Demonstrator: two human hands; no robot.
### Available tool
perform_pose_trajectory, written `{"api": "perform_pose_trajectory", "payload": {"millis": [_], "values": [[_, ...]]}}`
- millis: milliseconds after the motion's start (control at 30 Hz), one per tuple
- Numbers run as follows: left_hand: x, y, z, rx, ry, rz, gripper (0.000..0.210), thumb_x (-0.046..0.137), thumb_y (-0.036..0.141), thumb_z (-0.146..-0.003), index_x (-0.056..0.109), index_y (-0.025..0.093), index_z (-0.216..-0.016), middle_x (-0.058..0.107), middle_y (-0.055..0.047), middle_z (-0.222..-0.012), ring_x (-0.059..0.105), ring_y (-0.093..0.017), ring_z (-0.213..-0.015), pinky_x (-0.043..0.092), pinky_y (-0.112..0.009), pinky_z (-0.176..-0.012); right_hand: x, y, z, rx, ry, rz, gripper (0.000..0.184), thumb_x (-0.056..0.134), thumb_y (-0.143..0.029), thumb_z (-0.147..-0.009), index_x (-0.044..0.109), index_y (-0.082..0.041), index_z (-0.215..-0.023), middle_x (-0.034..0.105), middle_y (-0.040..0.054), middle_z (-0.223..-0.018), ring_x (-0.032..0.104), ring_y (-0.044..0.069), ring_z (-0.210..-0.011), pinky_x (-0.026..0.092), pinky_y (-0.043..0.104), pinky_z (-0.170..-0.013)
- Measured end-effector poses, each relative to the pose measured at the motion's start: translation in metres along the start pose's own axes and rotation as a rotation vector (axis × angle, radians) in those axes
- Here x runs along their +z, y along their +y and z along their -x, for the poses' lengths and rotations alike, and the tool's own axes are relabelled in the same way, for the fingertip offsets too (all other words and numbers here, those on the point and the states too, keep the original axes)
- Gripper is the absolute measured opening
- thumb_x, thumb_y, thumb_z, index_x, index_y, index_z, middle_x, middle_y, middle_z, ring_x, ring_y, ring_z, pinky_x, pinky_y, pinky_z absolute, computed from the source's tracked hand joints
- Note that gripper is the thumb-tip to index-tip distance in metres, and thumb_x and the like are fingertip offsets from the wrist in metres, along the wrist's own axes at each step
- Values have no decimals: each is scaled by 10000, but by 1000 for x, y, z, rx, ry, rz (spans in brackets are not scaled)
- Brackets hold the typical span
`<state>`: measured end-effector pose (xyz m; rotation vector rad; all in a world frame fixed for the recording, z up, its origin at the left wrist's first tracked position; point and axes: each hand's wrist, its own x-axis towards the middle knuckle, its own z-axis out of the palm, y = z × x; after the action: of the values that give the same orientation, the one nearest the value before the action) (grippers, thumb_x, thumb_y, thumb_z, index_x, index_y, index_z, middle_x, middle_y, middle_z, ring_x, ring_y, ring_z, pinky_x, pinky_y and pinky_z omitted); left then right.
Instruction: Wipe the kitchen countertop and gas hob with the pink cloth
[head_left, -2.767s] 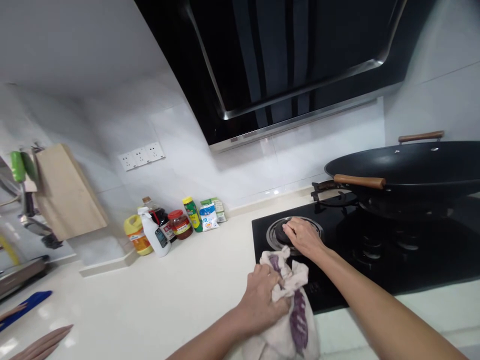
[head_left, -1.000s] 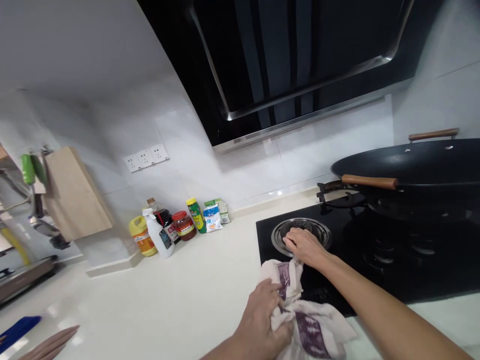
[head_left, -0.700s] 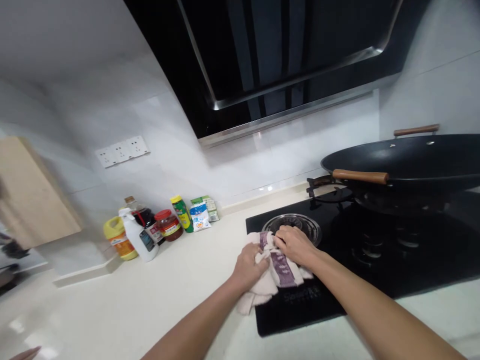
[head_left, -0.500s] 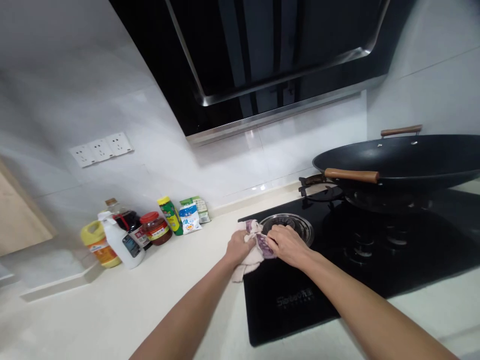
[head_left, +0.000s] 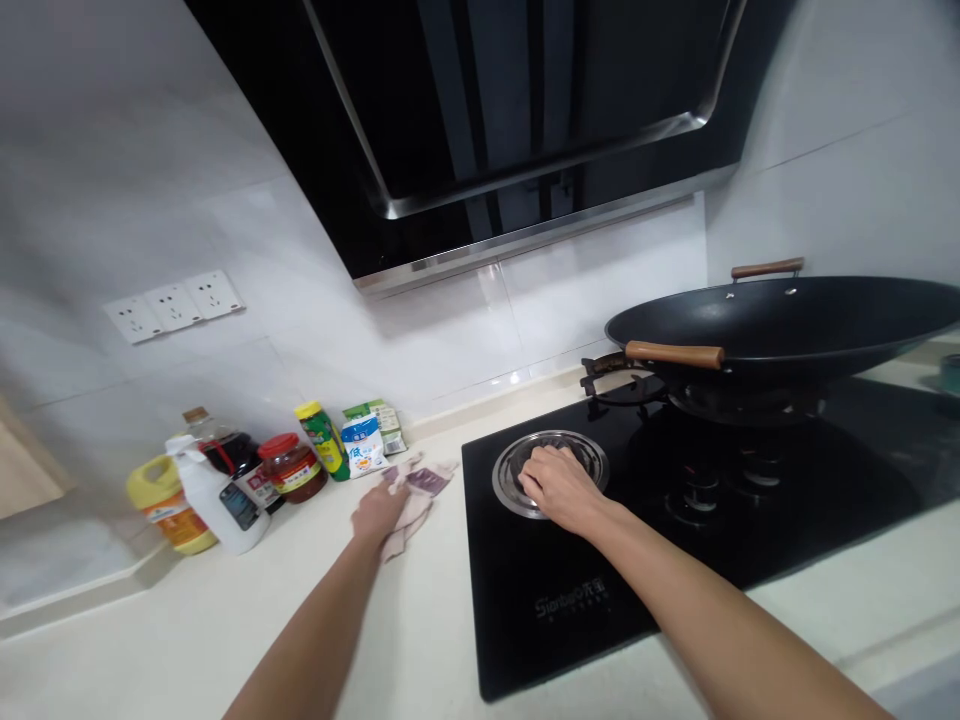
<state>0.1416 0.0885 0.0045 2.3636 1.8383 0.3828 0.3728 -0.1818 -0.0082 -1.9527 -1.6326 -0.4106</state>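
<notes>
My left hand (head_left: 379, 512) is closed on a cloth (head_left: 412, 510), pale pink with purple patches, on the countertop left of the stove. My right hand (head_left: 559, 485) reaches over the left burner (head_left: 510, 495) of the black glass gas stove (head_left: 540, 640). Its fingers are curled down at the burner's dark centre. What they grip there, if anything, is hidden under the hand. A round metal ring surrounds that burner.
A large black wok (head_left: 780, 320) with wooden handles sits at the stove's right. Beside it lies a black pot support (head_left: 622, 385). Seasoning packets (head_left: 364, 445), a red-lidded jar (head_left: 292, 468) and bottles (head_left: 225, 500) line the wall. A black range hood (head_left: 487, 120) hangs above.
My left hand has carried the cloth left, off the stove's edge onto the countertop. My right hand has parted from the cloth and stays at the burner. The view has shifted slightly.
</notes>
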Motion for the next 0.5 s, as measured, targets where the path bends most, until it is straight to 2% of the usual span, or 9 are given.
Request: {"api": "perform_pose_trajectory", "payload": {"millis": [167, 267, 367, 500], "values": [[-31, -73, -1, -199, 59, -87, 692, 404, 666, -871, 486, 271, -1434, 599, -119, -1433, 543, -414, -1304, 430, -569, -1028, 0, -2, 0, 5, -5, -9, 307, 451, -283, -1021, 672, -177, -836, 655, 54, -945, 554, 186, -913, 314, 354, -835], [-40, -95, 5, -262, 78, -118, 721, 361, 654, -878, 458, 230, -1452, 547, -166, -1477, 520, -423, -1328, 423, -579, -1028, -1, -5, 0, 1, -6, -16, 309, 450, -279, -1018, 672, -179, -828, 656, 54, -945, 560, 189, -913, 319, 356, -831], [-40, -95, 13, -264, 90, -138, 700, 363, 607, -882, 452, 207, -1449, 520, -190, -1494, 508, -424, -1341, 420, -570, -1029, -1, -8, 0, -10, -7, -25, 296, 459, -272, -1010, 674, -180, -829, 659, 60, -952, 565, 191, -914, 325, 356, -828], [-30, -70, 31, -166, 90, -143, 641, 398, 579, -882, 506, 190, -1380, 573, -196, -1435, 539, -411, -1312, 443, -535, -1010, 2, -10, 0, -27, -9, -36, 293, 460, -274, -1007, 682, -185, -838, 662, 63, -947, 568, 194, -912, 330, 352, -832]]}}
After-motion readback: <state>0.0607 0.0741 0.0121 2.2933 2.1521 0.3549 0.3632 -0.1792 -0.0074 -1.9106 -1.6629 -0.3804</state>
